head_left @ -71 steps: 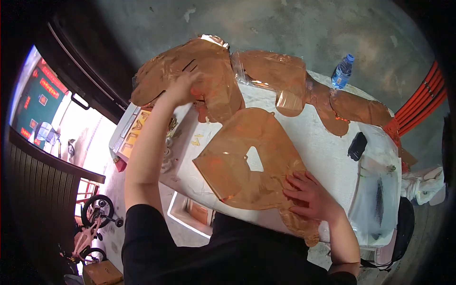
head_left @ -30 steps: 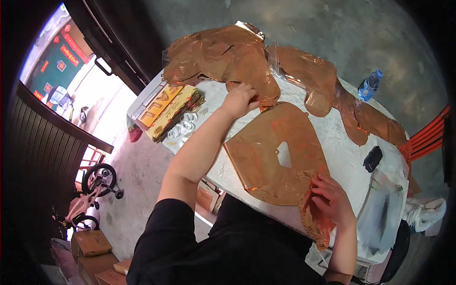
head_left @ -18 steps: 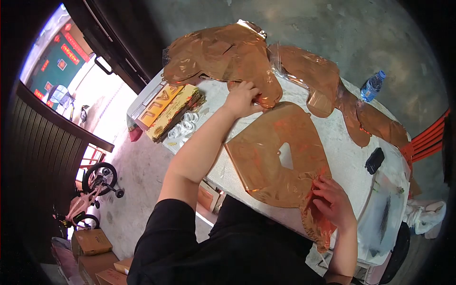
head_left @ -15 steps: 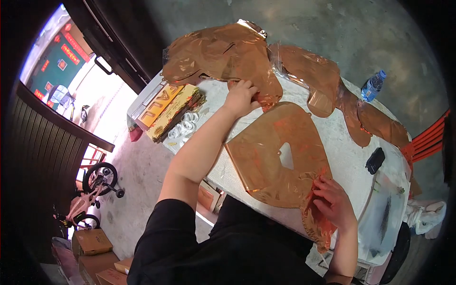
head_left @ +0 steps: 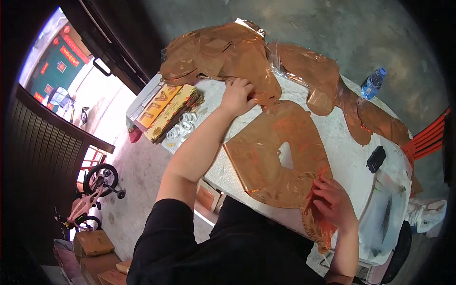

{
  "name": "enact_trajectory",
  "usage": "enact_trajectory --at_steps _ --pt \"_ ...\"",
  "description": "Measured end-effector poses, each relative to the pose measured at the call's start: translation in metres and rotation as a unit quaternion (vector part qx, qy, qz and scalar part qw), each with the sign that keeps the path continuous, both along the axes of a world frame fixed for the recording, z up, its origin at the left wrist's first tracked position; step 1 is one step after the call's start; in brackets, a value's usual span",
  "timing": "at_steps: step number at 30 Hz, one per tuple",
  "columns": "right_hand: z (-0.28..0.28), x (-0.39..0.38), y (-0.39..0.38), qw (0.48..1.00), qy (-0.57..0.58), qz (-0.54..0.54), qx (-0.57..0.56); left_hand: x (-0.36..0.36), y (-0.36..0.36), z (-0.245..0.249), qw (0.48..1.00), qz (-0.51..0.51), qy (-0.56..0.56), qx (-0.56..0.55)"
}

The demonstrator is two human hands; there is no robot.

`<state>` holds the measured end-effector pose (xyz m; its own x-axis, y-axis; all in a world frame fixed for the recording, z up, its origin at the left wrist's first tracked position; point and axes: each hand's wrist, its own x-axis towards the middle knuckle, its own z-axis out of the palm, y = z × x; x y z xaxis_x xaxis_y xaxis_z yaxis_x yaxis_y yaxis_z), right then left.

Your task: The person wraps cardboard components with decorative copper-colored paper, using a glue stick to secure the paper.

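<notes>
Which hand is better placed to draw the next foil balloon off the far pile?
Left, most likely. The left hand rests on the edge of the far pile, while the right hand is at the near edge of the table, holding the crumpled end of the flat foil balloon.

Left hand [head_left: 237,96] and right hand [head_left: 333,204] touch foil balloons [head_left: 266,152].

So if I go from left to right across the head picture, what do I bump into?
Little pink bike → yellow packs → left hand → right hand, gripping the foil balloon → water bottle.
</notes>
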<state>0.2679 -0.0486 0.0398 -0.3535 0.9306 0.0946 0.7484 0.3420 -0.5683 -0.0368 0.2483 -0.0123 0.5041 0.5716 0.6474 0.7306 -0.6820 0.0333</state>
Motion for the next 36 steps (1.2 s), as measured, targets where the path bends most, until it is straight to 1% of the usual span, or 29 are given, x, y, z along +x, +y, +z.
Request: enact_trajectory --at_steps 1,3,4,6,7,9,12,16,19,21,25,28,31,33,34,36 --pt "-0.001 0.000 0.000 1.000 0.000 -0.001 0.000 0.002 -0.001 0.001 1.000 -0.001 0.000 0.000" --pt "-0.001 0.000 0.000 1.000 0.014 -0.005 -0.006 0.007 -0.002 0.002 0.994 -0.036 0.030 -0.102" --pt "-0.001 -0.001 0.000 1.000 0.014 -0.007 -0.007 0.008 -0.003 0.001 0.994 -0.038 0.031 -0.102" --pt "0.001 -0.001 0.000 1.000 0.003 0.004 -0.002 0.011 -0.005 -0.002 0.986 -0.047 0.028 -0.159" --pt "0.001 0.000 0.000 1.000 0.004 0.003 -0.003 0.011 -0.005 -0.003 0.986 -0.048 0.028 -0.159" --pt "0.001 0.000 0.000 1.000 0.000 0.008 -0.001 0.010 -0.006 -0.004 0.992 -0.042 0.000 -0.122" --pt "0.000 -0.001 0.000 1.000 -0.004 0.004 -0.006 0.010 -0.006 -0.003 0.989 -0.029 0.001 -0.143" --pt "0.001 -0.001 0.000 1.000 -0.004 0.003 -0.004 0.006 0.003 -0.010 0.989 -0.034 -0.015 -0.146" --pt "0.001 -0.002 0.000 1.000 0.004 0.000 -0.007 0.006 0.004 -0.008 0.991 -0.018 -0.025 -0.129" --pt "0.001 -0.002 0.000 1.000 -0.001 -0.002 -0.003 0.005 0.002 -0.004 0.987 0.020 -0.024 -0.156" --pt "-0.001 -0.001 -0.001 1.000 0.005 -0.003 0.003 0.004 0.005 -0.004 0.989 0.010 -0.031 -0.146" --pt "0.000 -0.002 0.000 1.000 -0.007 0.002 0.008 0.001 0.009 -0.008 0.992 0.017 -0.011 -0.124" --pt "0.001 -0.002 0.000 1.000 -0.003 -0.001 0.003 0.001 0.010 -0.009 0.992 0.004 -0.031 -0.122" --pt "0.001 -0.002 0.000 1.000 -0.004 0.002 0.005 0.002 0.006 -0.005 0.990 -0.009 -0.080 -0.112" --pt "0.001 -0.002 0.000 1.000 -0.005 -0.003 0.005 0.003 0.004 -0.002 0.990 -0.014 -0.080 -0.113" --pt "0.002 -0.002 0.000 1.000 0.004 0.001 -0.001 0.005 0.001 0.003 0.969 0.052 -0.167 -0.176"
